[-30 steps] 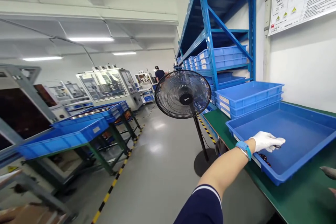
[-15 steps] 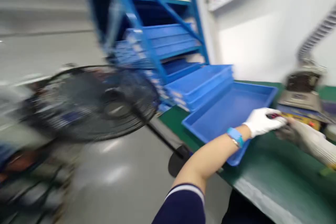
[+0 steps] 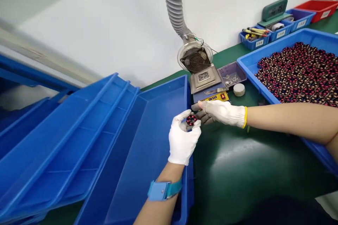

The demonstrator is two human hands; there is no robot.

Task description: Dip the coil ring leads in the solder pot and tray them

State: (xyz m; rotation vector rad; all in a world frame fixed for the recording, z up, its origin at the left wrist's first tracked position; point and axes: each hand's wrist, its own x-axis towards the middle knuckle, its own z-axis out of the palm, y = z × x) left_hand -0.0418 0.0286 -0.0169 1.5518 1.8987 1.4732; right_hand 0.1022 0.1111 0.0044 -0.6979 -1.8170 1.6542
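Observation:
My left hand (image 3: pixel 184 137), in a white glove with a blue strap at the wrist, pinches a small round black part (image 3: pixel 191 119) with pinkish-red dots between thumb and fingers. It is above the right rim of a shallow blue tray (image 3: pixel 148 140). Close by on the right, my right hand (image 3: pixel 215 111) reaches in with its fingers stretched out; its glove has a yellow cuff and greyed fingers. Its fingertips are close to the part, but whether they touch it I cannot tell. Many similar round parts (image 3: pixel 301 74) fill a blue tray (image 3: pixel 249 64) at the right.
Behind my hands stands a soldering pot (image 3: pixel 204 77) under a fan (image 3: pixel 196 61) and grey duct (image 3: pixel 173 0). Near it are a purple tray (image 3: pixel 232 72) of small metal bits and a round white pad (image 3: pixel 239 90). Stacked blue trays (image 3: pixel 87 126) stand left; small bins (image 3: pixel 255 40) line the wall.
The view has swung right, from the standing fan and shelf to the bench. My hands now show sharply, with the round part in the left hand and the right fingers extended.

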